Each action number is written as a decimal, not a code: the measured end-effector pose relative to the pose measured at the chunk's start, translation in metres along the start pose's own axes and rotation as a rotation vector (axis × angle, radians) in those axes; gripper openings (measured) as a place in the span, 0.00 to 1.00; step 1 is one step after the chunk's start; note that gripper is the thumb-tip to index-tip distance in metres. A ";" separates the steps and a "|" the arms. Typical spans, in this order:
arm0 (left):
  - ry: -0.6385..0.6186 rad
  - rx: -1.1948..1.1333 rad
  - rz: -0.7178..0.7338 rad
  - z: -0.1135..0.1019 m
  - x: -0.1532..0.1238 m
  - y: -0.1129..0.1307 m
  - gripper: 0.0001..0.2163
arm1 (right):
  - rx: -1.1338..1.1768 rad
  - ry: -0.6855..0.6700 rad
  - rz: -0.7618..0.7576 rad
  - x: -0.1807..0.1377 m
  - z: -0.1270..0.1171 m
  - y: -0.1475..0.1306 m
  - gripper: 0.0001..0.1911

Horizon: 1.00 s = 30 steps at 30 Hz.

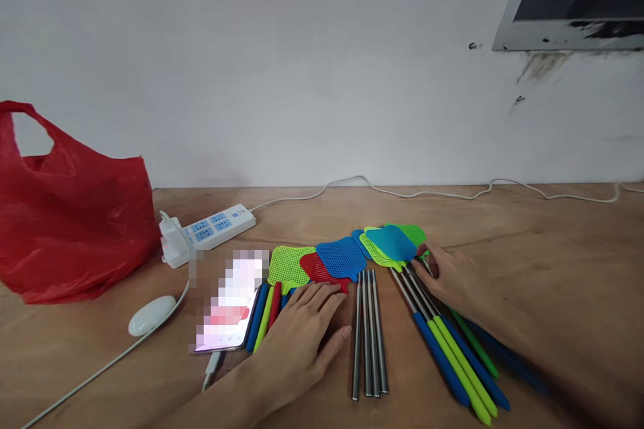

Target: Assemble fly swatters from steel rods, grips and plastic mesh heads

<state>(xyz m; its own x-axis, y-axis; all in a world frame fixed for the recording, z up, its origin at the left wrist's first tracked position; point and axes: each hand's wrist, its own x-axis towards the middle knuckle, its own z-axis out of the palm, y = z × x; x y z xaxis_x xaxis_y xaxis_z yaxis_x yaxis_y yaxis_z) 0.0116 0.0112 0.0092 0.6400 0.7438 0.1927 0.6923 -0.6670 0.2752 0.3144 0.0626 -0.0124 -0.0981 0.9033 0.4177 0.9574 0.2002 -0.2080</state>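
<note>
My left hand lies with fingers outstretched over loose fly swatter parts. Just past its fingertips are yellow-green, red and blue mesh heads. Blue, yellow-green and red handles show to its left, partly covered. To its right, several bare metal rods lie side by side. My right hand is closed at the neck of a green fly swatter, its fingertips partly hidden. Beside it, several swatters with metal shafts overlap, a blue head on top; their handles fan toward me.
A lit phone, partly pixelated, lies at the left with a cable plugged in. Beyond it are a white power strip, a white mouse-shaped object and a red plastic bag. A white cord runs along the wall.
</note>
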 end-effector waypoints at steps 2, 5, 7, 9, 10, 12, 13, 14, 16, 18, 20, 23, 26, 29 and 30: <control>0.017 0.005 -0.005 0.000 0.000 0.000 0.16 | 0.016 0.008 -0.043 -0.001 -0.002 -0.004 0.07; 0.040 0.021 -0.030 0.000 0.001 0.000 0.15 | 0.090 -0.011 -0.159 -0.004 -0.005 -0.011 0.07; 0.044 0.044 -0.065 0.001 0.001 -0.001 0.14 | 0.117 -0.038 -0.235 -0.006 -0.007 -0.015 0.07; 0.047 0.072 -0.099 0.001 0.002 -0.002 0.13 | 0.131 -0.052 -0.297 -0.008 -0.008 -0.019 0.07; 0.050 0.086 -0.114 0.001 0.002 -0.002 0.13 | 0.140 -0.051 -0.322 -0.009 -0.008 -0.020 0.06; 0.055 0.117 -0.139 0.002 0.002 -0.003 0.13 | 0.173 -0.051 -0.369 -0.011 -0.008 -0.022 0.06; 0.058 0.133 -0.149 0.002 0.002 -0.004 0.13 | 0.194 -0.053 -0.388 -0.011 -0.009 -0.023 0.07; 0.061 0.148 -0.158 0.002 0.002 -0.004 0.13 | 0.215 -0.062 -0.403 -0.012 -0.010 -0.024 0.07; 0.068 0.178 -0.168 0.003 0.002 -0.005 0.14 | 0.263 -0.095 -0.432 -0.013 -0.013 -0.026 0.09; 0.070 0.210 -0.173 0.004 0.002 -0.007 0.14 | 0.313 -0.150 -0.472 -0.014 -0.017 -0.029 0.11; 0.068 0.235 -0.175 0.005 0.002 -0.008 0.14 | 0.347 -0.221 -0.526 -0.017 -0.022 -0.033 0.17; 0.080 0.251 -0.166 0.007 0.002 -0.010 0.15 | 0.361 -0.324 -0.586 -0.020 -0.028 -0.040 0.26; 0.088 0.226 -0.151 0.008 0.000 -0.008 0.14 | 0.355 -0.384 -0.598 -0.022 -0.030 -0.043 0.29; 0.086 0.167 -0.111 0.010 -0.002 -0.004 0.14 | 0.354 -0.426 -0.592 -0.022 -0.029 -0.043 0.27; 0.089 0.150 -0.089 0.010 -0.003 -0.002 0.14 | 0.358 -0.438 -0.592 -0.021 -0.029 -0.043 0.26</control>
<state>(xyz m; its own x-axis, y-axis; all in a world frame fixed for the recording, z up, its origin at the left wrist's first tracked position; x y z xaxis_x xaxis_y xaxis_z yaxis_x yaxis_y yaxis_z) 0.0118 0.0101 -0.0016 0.5463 0.7968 0.2581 0.7913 -0.5921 0.1529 0.2833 0.0236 0.0133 -0.7281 0.6616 0.1794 0.5764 0.7325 -0.3622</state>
